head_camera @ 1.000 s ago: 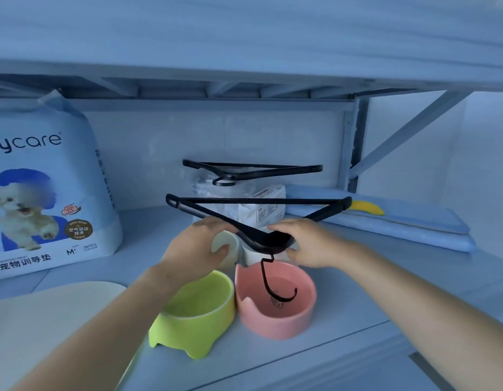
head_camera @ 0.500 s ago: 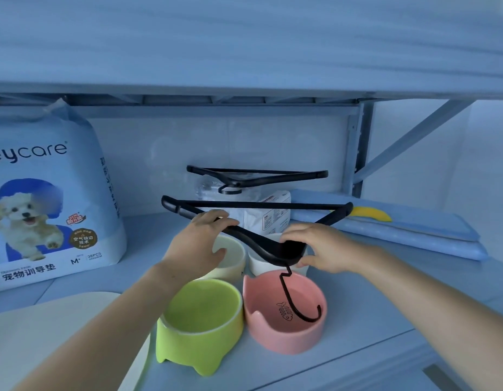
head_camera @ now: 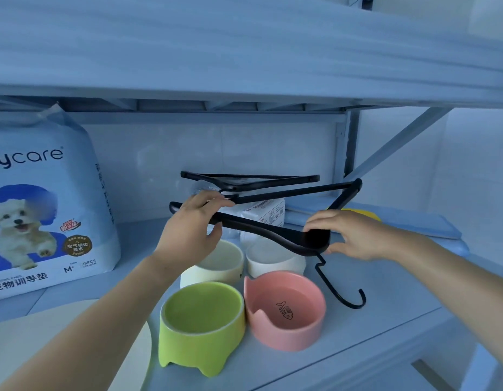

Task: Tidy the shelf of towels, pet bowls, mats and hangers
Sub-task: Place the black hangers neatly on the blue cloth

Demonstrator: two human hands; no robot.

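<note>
Brand on pad bag [head_camera: 47,193]: read "eycare" (start cut off at the left edge).
Red badge, same bag: read "NEW" over "新升级".
Bottom line of bag: read "宠物训导垫".
Size and count: marked "M", "38PCS".
Pink bowl [head_camera: 284,334] floor: bore a black fishbone sign.
White packet [head_camera: 265,215] label: printed too small to read.

Left arm: bare forearm reaches in over the front left part of the shelf [head_camera: 385,300], angled up toward its back edge.
Left hand [head_camera: 192,230]: fingers curled over one arm of the black hanger [head_camera: 261,228], thumb below it.
Right arm: bare forearm comes in over the front right corner.
Right hand [head_camera: 354,235]: fingertips on top of the hanger's neck, thumb underneath, pinching it.
</note>
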